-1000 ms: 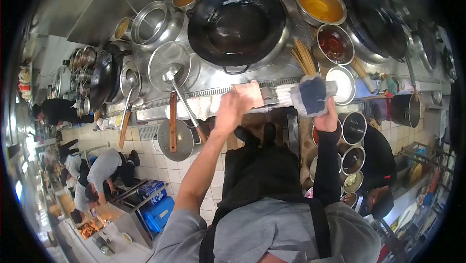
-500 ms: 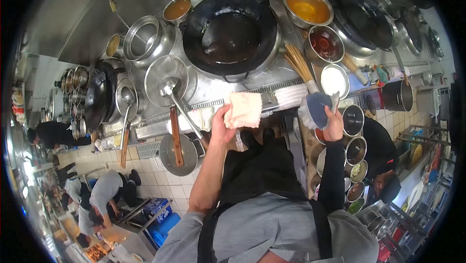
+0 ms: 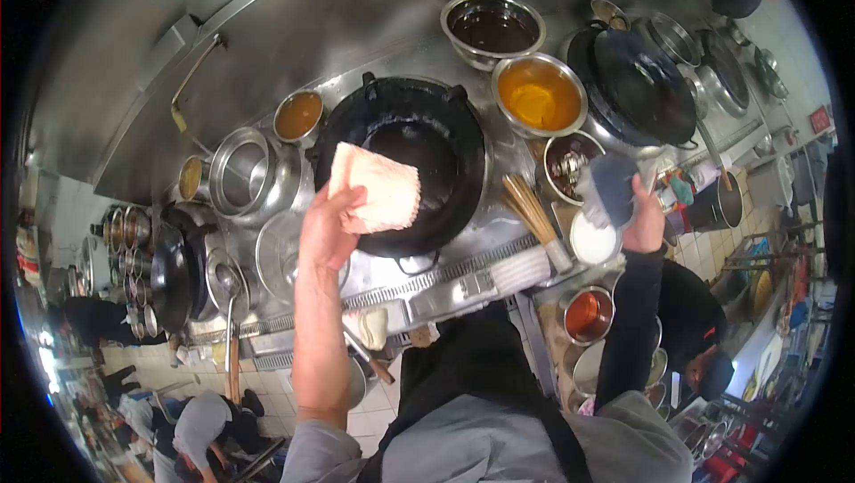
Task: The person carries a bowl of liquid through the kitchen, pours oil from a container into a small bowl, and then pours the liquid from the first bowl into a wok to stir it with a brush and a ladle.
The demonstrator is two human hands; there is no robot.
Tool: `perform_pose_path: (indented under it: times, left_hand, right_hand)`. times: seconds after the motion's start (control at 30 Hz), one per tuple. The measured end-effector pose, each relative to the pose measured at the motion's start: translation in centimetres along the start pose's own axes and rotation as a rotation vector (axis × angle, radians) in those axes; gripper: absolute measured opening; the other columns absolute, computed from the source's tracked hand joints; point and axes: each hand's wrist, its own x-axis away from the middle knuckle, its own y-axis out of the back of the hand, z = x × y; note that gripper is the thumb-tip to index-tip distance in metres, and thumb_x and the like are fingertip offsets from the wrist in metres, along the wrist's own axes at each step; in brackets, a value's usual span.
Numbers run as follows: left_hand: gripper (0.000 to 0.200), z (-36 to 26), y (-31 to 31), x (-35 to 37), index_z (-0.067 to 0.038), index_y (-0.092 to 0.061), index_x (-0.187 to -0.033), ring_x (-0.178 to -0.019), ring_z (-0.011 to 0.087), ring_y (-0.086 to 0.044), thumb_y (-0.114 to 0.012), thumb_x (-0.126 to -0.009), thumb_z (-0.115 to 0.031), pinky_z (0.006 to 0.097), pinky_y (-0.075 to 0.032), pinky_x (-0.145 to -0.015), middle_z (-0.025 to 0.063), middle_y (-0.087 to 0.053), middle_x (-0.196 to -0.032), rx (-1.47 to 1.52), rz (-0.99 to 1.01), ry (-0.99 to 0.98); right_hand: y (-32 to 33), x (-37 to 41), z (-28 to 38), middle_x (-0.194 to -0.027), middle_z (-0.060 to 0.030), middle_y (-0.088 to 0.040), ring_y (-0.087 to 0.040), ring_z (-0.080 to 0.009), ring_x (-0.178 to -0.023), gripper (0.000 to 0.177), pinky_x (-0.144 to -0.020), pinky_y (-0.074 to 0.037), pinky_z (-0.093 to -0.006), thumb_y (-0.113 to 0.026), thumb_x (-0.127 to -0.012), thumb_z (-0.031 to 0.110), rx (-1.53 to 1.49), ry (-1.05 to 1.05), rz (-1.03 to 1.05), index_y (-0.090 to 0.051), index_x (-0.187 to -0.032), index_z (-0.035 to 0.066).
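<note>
My left hand (image 3: 326, 232) grips a folded pale pink towel (image 3: 381, 187) between thumb and fingers. In this view the towel overlaps the near left side of a large black wok (image 3: 450, 171) on the stove. Further right, my right hand (image 3: 647, 219) is closed on a blue-grey cloth (image 3: 611, 182) with a paler side. That cloth hangs over a steel bowl (image 3: 556, 176) of dark sauce and a container of white contents (image 3: 596, 239). A bamboo wok brush (image 3: 532, 214) leans between the wok and this container.
Bowls of amber liquid (image 3: 539, 100) and dark liquid (image 3: 492, 30) stand behind. A strainer (image 3: 280, 256) lies left of the wok, near a steel pot (image 3: 242, 176). A red sauce pot (image 3: 589, 315) sits at my right. One person (image 3: 699, 331) is bent over nearby; others work at lower left.
Both hands have moved forward, the left carrying the pink towel over the wok's near side, the right bringing the blue-grey cloth above the sauce bowl. The view has tilted towards the back wall.
</note>
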Motion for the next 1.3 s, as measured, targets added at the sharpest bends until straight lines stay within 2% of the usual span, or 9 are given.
perform_pose_path:
  times: [0.07, 0.17, 0.27, 0.33, 0.43, 0.5, 0.83, 1.0, 1.3]
  left_hand:
    - [0.039, -2.2, -1.5, -5.0, 0.005, -0.053, -0.132, -0.105, 0.0261, -0.069, -0.059, -0.094, 0.0, 0.0395, -0.057, -0.091, 0.0152, -0.067, -0.118, -0.057, -0.006, -0.055]
    - [0.039, -4.8, -4.9, -12.3, 0.005, -0.052, -0.134, -0.106, 0.0263, -0.069, -0.058, -0.096, -0.002, 0.04, -0.057, -0.093, 0.0156, -0.067, -0.119, -0.116, -0.05, -0.072]
    - [0.038, -6.1, -7.0, -19.8, 0.006, -0.052, -0.134, -0.107, 0.0265, -0.068, -0.056, -0.098, -0.004, 0.0401, -0.057, -0.092, 0.0157, -0.066, -0.12, -0.291, -0.065, -0.022]
    - [0.037, -5.5, -7.1, -25.0, 0.006, -0.051, -0.134, -0.108, 0.0267, -0.068, -0.055, -0.099, -0.004, 0.0399, -0.056, -0.092, 0.0158, -0.065, -0.121, -0.275, -0.05, -0.017]
    - [0.039, -4.5, -8.4, -31.1, 0.008, -0.049, -0.137, -0.111, 0.0275, -0.066, -0.053, -0.1, -0.005, 0.0399, -0.055, -0.094, 0.0177, -0.063, -0.124, -0.324, -0.032, 0.015]
    - [0.04, -4.0, -9.3, -34.4, 0.008, -0.048, -0.138, -0.112, 0.0281, -0.066, -0.053, -0.1, -0.005, 0.0403, -0.055, -0.094, 0.019, -0.062, -0.125, -0.361, -0.032, 0.025]
    - [0.043, -1.7, -9.7, -46.0, 0.012, -0.046, -0.137, -0.11, 0.0313, -0.065, -0.055, -0.099, -0.006, 0.0425, -0.054, -0.093, 0.022, -0.062, -0.123, -0.402, -0.046, 0.062]
    - [0.044, -1.0, -9.2, -47.6, 0.013, -0.044, -0.137, -0.108, 0.0321, -0.066, -0.055, -0.098, -0.005, 0.0428, -0.055, -0.093, 0.0229, -0.062, -0.123, -0.393, -0.062, 0.042]
    - [0.05, -1.0, -8.5, -47.6, 0.013, -0.04, -0.141, -0.113, 0.0323, -0.064, -0.056, -0.098, -0.005, 0.0433, -0.055, -0.094, 0.0236, -0.06, -0.127, -0.395, -0.075, 0.081]
  right_hand:
    - [-0.1, -7.6, -2.7, -0.118, -0.0124, -0.068, -0.066, -0.0253, -0.106, 0.048, -0.094, -0.049, -0.036, -0.07, -0.094, 0.013, 0.293, 0.205, -0.042, -0.057, -0.138, 0.0]
    - [-3.3, -19.6, -4.0, -0.124, -0.0066, -0.066, -0.062, -0.0177, -0.11, 0.049, -0.097, -0.046, -0.0315, -0.068, -0.098, 0.018, -0.443, -0.202, -0.115, -0.055, -0.142, -0.002]
    - [-6.4, -29.2, -6.4, -0.125, -0.001, -0.065, -0.057, -0.0071, -0.111, 0.045, -0.097, -0.042, -0.024, -0.061, -0.104, 0.025, -0.213, -0.086, -0.053, -0.057, -0.139, -0.004]
    - [-7.9, -35.6, -11.4, -0.096, -0.0011, -0.068, -0.055, -0.0077, -0.09, 0.047, -0.083, -0.046, -0.0259, -0.064, -0.1, 0.036, -0.096, -0.129, -0.124, -0.069, -0.118, -0.007]
    - [-10.9, -43.4, -16.4, -0.101, -0.0318, -0.069, -0.066, -0.0464, -0.102, 0.052, -0.09, -0.048, -0.0493, -0.054, -0.101, 0.045, 0.456, -0.067, -0.103, -0.068, -0.114, -0.004]
    - [-13.7, -47.7, -20.7, -0.094, -0.0322, -0.065, -0.064, -0.0485, -0.098, 0.053, -0.083, -0.048, -0.051, -0.054, -0.099, 0.048, 0.649, -0.05, -0.039, -0.068, -0.104, -0.003]
    - [-21.9, -46.7, -19.2, -0.109, -0.0386, -0.063, -0.06, -0.0503, -0.113, 0.066, -0.101, -0.044, -0.053, -0.043, -0.101, 0.05, 0.569, -0.254, 0.157, -0.07, -0.103, -0.01]
    - [-21.7, -46.3, -21.2, -0.104, -0.0347, -0.067, -0.065, -0.0477, -0.104, 0.033, -0.095, -0.05, -0.0494, -0.063, -0.086, 0.016, 0.688, -0.099, 0.184, -0.071, -0.108, -0.007]
    - [-19.1, -50.4, -23.3, -0.098, -0.0328, -0.068, -0.068, -0.0457, -0.096, 0.041, -0.087, -0.054, -0.0456, -0.075, -0.071, 0.017, 0.662, -0.041, 0.369, -0.071, -0.104, -0.007]
